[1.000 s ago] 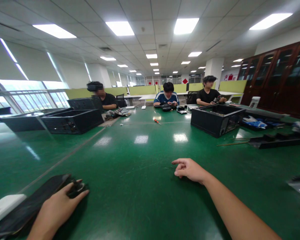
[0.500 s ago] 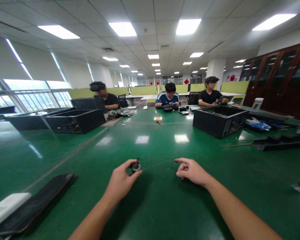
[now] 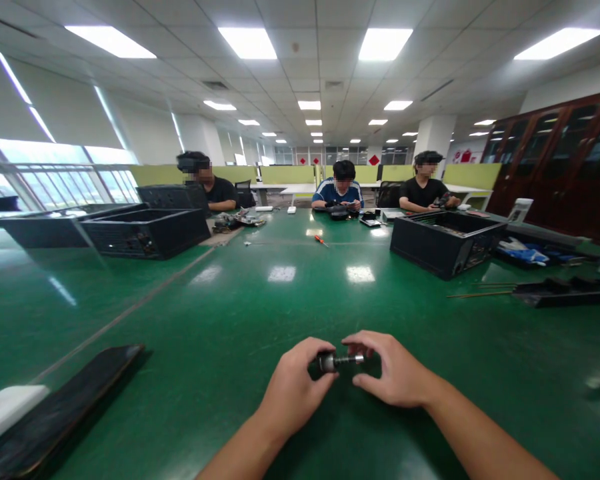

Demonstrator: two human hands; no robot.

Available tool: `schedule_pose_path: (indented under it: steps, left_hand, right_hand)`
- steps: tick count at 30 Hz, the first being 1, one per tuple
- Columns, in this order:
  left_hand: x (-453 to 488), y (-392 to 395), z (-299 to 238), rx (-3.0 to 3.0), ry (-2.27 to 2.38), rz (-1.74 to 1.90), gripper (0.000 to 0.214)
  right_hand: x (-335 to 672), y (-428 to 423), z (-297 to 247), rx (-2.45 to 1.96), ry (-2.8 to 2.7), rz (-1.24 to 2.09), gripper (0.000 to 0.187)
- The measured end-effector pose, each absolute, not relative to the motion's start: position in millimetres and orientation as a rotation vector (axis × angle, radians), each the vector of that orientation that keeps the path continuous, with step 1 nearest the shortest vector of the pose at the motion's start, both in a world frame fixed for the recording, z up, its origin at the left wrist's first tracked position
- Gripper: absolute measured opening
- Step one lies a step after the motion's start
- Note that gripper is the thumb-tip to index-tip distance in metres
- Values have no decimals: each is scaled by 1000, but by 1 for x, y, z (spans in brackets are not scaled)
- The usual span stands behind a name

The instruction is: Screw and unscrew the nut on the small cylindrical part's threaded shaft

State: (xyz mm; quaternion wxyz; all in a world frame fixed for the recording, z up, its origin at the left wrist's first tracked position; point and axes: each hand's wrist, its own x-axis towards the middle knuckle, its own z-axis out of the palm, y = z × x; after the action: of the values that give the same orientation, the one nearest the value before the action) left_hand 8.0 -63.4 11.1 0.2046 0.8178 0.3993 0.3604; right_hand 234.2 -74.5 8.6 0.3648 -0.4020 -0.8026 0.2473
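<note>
My left hand (image 3: 294, 390) and my right hand (image 3: 396, 371) meet just above the green table (image 3: 220, 313), close in front of me. Between them is a small dark metal part with a silvery shaft (image 3: 336, 361). The left fingers pinch its dark round end. The right thumb and forefinger close around the tip of the shaft. Both forearms reach in from the bottom edge.
A flat black panel (image 3: 65, 413) with a white piece (image 3: 5, 412) lies at lower left. Open black computer cases stand at left (image 3: 145, 232) and right (image 3: 445, 243). A red screwdriver (image 3: 321, 241) lies mid-table. Three people sit at the far end.
My left hand lifted the small part from beside the black panel and carried it right to the middle. My right hand has closed onto its shaft.
</note>
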Motion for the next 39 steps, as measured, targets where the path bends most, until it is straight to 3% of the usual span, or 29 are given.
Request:
schedule_pose_path:
  steps: [9, 13, 15, 23, 39]
  left_hand:
    - [13, -65, 7, 2322, 975, 1007, 32]
    - [13, -66, 6, 2328, 958, 992, 33]
    - [14, -65, 6, 2329, 954, 987, 32]
    - [14, -63, 8, 2337, 1001, 994, 31]
    - [12, -63, 9, 2349, 1041, 1043, 31]
  right_hand:
    - [233, -73, 13, -1041, -2177, 613, 13]
    - [231, -69, 11, -1062, -2206, 672, 41]
    - [230, -68, 9, -1072, -2215, 684, 45]
    - [227, -70, 9, -1098, -2179, 615, 13]
    - [234, -72, 11, -1105, -2172, 534, 8]
